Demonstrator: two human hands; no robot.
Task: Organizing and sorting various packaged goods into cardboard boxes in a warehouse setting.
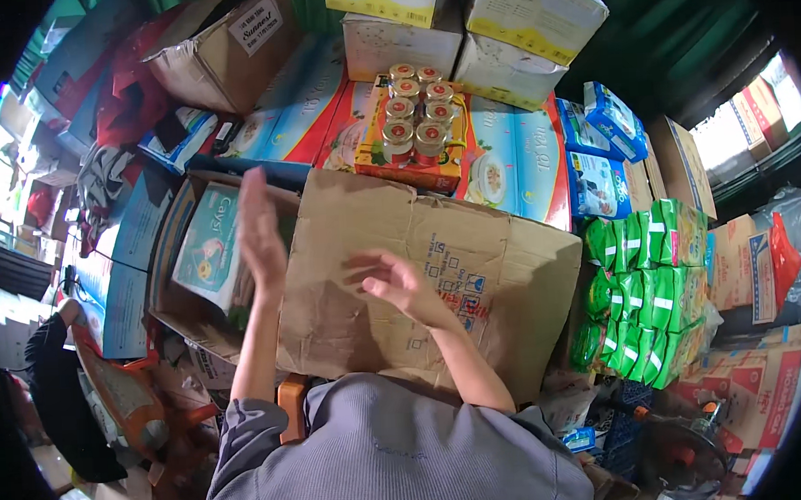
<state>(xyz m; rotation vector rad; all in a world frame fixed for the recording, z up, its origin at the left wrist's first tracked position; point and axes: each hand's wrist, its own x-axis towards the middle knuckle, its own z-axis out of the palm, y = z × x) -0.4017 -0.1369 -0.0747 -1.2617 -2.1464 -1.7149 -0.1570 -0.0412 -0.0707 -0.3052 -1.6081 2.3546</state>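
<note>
My left hand (260,226) is raised with its fingers stretched out, in front of an open carton (175,302) at the left. Inside that carton lies a teal and white package (212,242), partly behind my forearm. Over a flattened sheet of brown cardboard (368,320) hovers my right hand (398,284), fingers loosely bent and apart, with nothing in it. Beyond the cardboard, gold-lidded jars (429,140) stand in two rows on an orange and red box (369,166).
Several green packs (656,282) are stacked at the right, below blue and white packs (601,185). White and yellow boxes (533,17) are piled at the back, and a brown carton (219,65) sits back left. A fan (683,452) stands lower right. Another person's dark-clothed leg (69,403) shows far left.
</note>
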